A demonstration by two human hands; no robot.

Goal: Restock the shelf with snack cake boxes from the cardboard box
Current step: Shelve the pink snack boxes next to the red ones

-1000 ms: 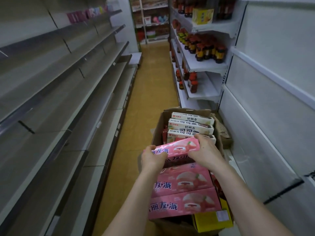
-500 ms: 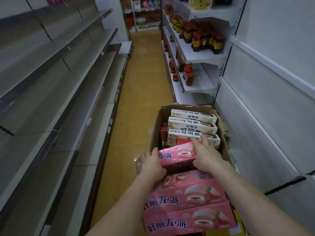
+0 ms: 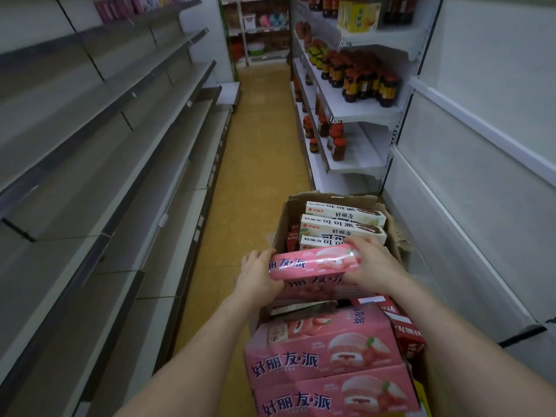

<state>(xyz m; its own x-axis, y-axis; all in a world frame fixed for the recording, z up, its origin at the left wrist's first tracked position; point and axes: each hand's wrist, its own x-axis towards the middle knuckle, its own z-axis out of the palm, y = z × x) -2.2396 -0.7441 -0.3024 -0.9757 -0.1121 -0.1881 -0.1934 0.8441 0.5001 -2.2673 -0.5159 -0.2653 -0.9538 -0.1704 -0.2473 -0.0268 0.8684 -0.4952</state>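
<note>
I judge the restocking to be barely begun. The grey shelves (image 3: 99, 164) to the left of the cardboard box (image 3: 281, 224) show nothing on the tiers I can see near me; only some small pink packs sit far up the top tier, too blurred to name. The cardboard box is packed almost to its rim, so nearly everything is left to do.

My left hand (image 3: 255, 276) grips the left end of one pink snack cake box (image 3: 313, 264), fingers curled round its edge, and my right hand (image 3: 370, 267) clasps the right end, thumb underneath and fingers over the top. That pink box is held just above the load, roughly over the middle of the cardboard box, not yet carried toward the shelves.

Beyond it, at the far end of the cardboard box, three white snack cake boxes (image 3: 343, 227) lie stacked in steps. At the near end two larger pink cartons (image 3: 328, 365) lie tilted one on the other, with red packs (image 3: 409, 335) wedged along their right side.

The held box is long, slim and rectangular, wrapped in glossy film that catches the light, so I judge it light but a little slippery. The cardboard box is brown, matte, with torn, ragged flaps at its far right corner. The shelves look like smooth painted metal. On the white shelving beyond the cardboard box stand dark jars with red lids (image 3: 361, 76).
</note>
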